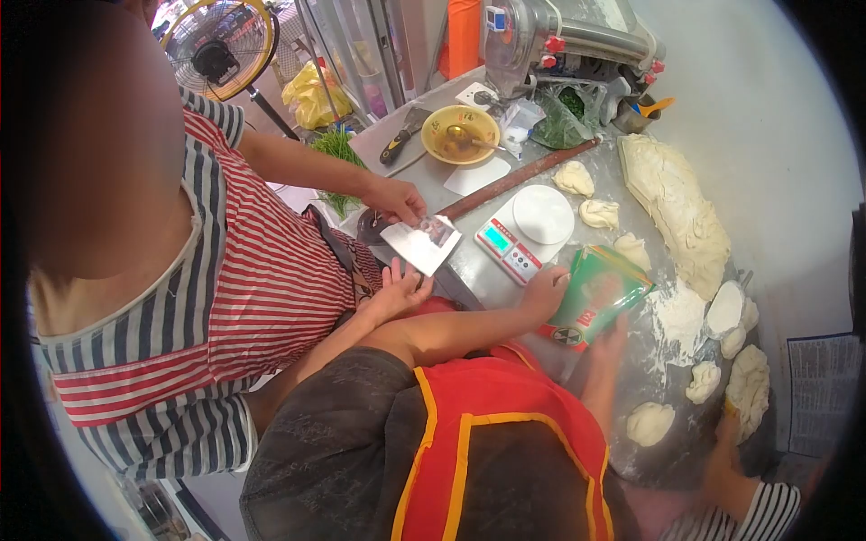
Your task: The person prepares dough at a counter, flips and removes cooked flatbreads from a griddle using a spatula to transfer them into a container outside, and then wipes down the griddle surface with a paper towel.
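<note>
My left hand [545, 296] grips the left edge of a green printed packet [591, 298], beside the digital kitchen scale [511, 248] with its lit display. With my right hand [608, 340] I hold the same packet at its lower right side; the fingertips there are partly hidden. White round pan [543, 215] of the scale bears nothing. Close to the packet are a lump of dough [633, 251] and a heap of flour [677, 320].
At left, a person in a striped top holds a white printed card [424, 243]. Another person's hand [724, 451] touches dough at lower right. Around are a big dough slab [677, 212], a rolling pin [514, 182], a yellow bowl [442, 126] and a dough-rolling machine [577, 41].
</note>
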A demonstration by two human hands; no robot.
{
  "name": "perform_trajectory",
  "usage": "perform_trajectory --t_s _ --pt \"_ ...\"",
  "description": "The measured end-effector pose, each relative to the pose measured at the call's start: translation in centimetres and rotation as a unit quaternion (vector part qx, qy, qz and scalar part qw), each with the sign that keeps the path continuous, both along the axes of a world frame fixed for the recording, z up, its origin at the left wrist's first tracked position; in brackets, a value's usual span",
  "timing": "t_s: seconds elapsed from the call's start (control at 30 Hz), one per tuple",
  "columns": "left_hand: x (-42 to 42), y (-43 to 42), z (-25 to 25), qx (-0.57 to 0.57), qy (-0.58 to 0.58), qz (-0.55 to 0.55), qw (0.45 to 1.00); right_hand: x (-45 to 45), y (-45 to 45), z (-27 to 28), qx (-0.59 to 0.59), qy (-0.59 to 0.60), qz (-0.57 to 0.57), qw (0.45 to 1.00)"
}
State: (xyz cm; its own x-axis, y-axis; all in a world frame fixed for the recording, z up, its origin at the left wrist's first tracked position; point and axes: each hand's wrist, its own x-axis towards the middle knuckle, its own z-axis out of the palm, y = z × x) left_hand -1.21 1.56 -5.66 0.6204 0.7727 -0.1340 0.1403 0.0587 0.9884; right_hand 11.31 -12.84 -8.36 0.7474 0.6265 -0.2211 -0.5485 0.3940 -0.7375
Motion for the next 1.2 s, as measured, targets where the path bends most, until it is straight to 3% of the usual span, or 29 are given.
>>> perform_trajectory --t_s 0.1,0.23,0.33,0.43,0.53,0.67,0.8,0.93,1.07,1.2 --pt "0.0 0.0 0.2 0.001 0.007 -0.004 1.0 0.1 -0.4 -0.4 -0.04 -0.067 0.001 0.997" --pt "0.1 -0.1 0.0 -0.004 -0.003 0.004 1.0 0.7 -0.6 -1.1 0.004 0.042 -0.01 0.999" --pt "0.3 0.0 -0.1 -0.019 -0.014 0.017 1.0 0.8 -0.6 -1.2 0.009 0.067 -0.023 0.997" --pt "0.1 0.1 0.1 -0.01 -0.007 0.011 1.0 0.7 -0.5 -1.2 -0.019 -0.008 -0.002 1.0" --pt "0.3 -0.1 0.0 -0.011 -0.005 0.023 1.0 0.8 -0.4 -0.9 0.013 0.077 -0.014 0.997" --pt "0.1 0.2 0.5 -0.018 -0.002 0.009 1.0 0.7 -0.6 -1.0 -0.049 -0.06 -0.003 0.997" --pt "0.2 0.1 0.6 -0.023 -0.005 0.009 1.0 0.8 -0.6 -1.0 -0.047 -0.045 0.0 0.998" --pt "0.1 0.0 0.8 -0.032 -0.01 0.014 0.999 0.8 -0.4 -0.6 0.002 0.077 -0.026 0.997" --pt "0.2 0.0 0.9 -0.016 0.004 0.014 1.0 0.7 -0.8 -0.6 -0.037 -0.044 0.013 0.998" --pt "0.0 0.1 1.4 -0.026 0.006 0.006 1.0 0.9 -0.5 -0.6 0.002 0.035 0.001 0.999"
